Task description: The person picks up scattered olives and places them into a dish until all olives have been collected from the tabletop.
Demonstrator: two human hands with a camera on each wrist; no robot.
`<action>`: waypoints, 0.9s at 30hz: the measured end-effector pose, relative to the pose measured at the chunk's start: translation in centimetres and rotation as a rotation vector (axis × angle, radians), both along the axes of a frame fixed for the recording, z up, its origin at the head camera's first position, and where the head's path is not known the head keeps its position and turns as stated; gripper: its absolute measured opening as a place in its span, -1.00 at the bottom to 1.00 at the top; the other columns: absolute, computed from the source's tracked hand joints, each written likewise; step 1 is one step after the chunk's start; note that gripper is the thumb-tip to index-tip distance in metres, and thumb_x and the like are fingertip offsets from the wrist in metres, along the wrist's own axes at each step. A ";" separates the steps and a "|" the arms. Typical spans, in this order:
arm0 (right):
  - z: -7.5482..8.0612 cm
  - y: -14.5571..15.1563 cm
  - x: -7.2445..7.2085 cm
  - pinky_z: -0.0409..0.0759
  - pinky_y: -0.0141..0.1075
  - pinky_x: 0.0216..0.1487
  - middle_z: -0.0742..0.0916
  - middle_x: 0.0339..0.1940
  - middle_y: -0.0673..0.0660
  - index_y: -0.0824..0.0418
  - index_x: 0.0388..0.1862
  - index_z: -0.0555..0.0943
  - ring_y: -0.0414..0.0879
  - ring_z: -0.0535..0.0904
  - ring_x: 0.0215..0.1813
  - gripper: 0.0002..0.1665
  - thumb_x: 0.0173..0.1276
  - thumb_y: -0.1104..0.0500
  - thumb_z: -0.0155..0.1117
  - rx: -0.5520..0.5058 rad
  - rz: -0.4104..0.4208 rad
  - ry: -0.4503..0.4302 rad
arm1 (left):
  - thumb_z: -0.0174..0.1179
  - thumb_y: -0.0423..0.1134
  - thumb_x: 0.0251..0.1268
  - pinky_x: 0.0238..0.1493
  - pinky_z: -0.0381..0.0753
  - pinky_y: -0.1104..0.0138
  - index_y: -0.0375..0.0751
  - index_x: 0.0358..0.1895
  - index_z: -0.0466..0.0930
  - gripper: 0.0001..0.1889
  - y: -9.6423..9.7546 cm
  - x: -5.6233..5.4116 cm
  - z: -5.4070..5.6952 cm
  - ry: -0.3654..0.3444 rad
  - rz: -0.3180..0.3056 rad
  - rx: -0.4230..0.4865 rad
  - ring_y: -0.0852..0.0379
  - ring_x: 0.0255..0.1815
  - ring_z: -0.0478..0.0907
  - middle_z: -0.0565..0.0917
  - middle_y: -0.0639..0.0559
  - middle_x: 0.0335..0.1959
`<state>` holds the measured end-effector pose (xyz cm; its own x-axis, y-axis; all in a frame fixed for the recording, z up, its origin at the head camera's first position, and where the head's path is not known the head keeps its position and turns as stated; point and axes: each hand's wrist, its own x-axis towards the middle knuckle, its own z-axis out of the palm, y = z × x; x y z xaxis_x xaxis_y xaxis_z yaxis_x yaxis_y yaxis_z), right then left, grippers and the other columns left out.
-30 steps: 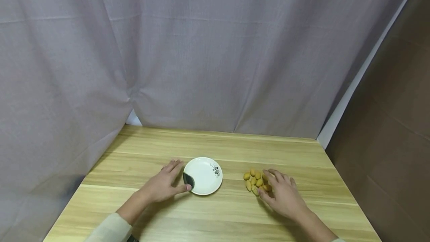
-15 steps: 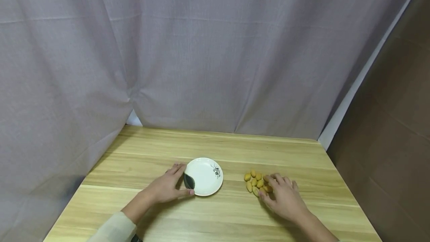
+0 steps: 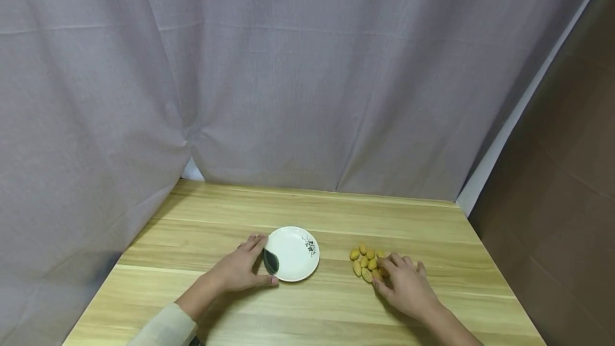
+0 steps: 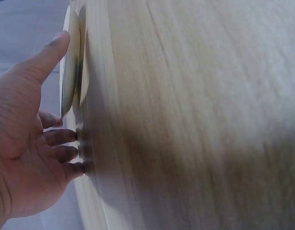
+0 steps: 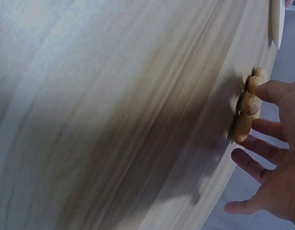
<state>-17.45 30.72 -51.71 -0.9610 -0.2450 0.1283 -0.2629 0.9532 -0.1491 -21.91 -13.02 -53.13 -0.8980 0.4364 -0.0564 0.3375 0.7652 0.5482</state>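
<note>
On the wooden table lies a round white plate with a dark green patch at its left and a small dark floral print at its right. My left hand is at the plate's left side, thumb and index fingertip at the rim, the other fingers beside it. Right of the plate several yellow-brown oval pieces, like nuts in their shells, lie in a close cluster. My right hand reaches over their right edge; in the right wrist view its thumb and index tips meet the wrinkled pieces, other fingers spread.
The wooden table carries the plate and the cluster side by side. Behind it hangs a grey curtain, and a brown panel stands along the right edge.
My left hand has moved right and slightly nearer me, thumb and index now at the plate's rim. My right hand has shifted slightly nearer me, uncovering a piece at the cluster's far side.
</note>
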 end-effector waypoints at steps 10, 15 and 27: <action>0.2 0.2 -0.1 0.43 0.80 0.26 0.78 0.04 0.05 0.12 0.12 0.79 0.12 0.70 0.12 -0.62 0.42 0.01 0.60 0.001 0.007 -0.007 | 0.50 0.47 0.21 0.69 0.29 -0.43 -0.27 0.79 0.11 0.30 0.2 0.1 0.2 0.012 0.013 0.001 -0.52 0.78 0.14 0.19 -0.31 0.81; 0.5 0.3 0.1 0.43 0.82 0.24 0.79 0.05 0.06 0.12 0.13 0.80 0.09 0.72 0.10 -0.62 0.33 0.22 0.49 -0.002 0.016 -0.014 | 0.50 0.45 0.22 0.71 0.28 -0.41 -0.28 0.79 0.11 0.29 0.4 0.2 0.1 0.015 0.021 -0.006 -0.49 0.79 0.14 0.20 -0.31 0.81; 0.2 0.7 0.1 0.58 0.72 0.17 0.81 -0.01 0.06 0.12 0.09 0.80 0.08 0.76 0.02 -0.63 0.32 0.26 0.64 0.066 0.019 0.063 | 0.51 0.47 0.20 0.68 0.31 -0.42 -0.30 0.80 0.07 0.34 1.0 -0.1 -0.1 0.008 0.017 0.010 -0.55 0.77 0.14 0.15 -0.34 0.81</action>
<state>-17.31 31.47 -51.48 -0.9467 -0.2728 0.1712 -0.2877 0.9552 -0.0692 -21.99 -12.03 -53.23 -0.9055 0.4219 -0.0449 0.3291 0.7653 0.5531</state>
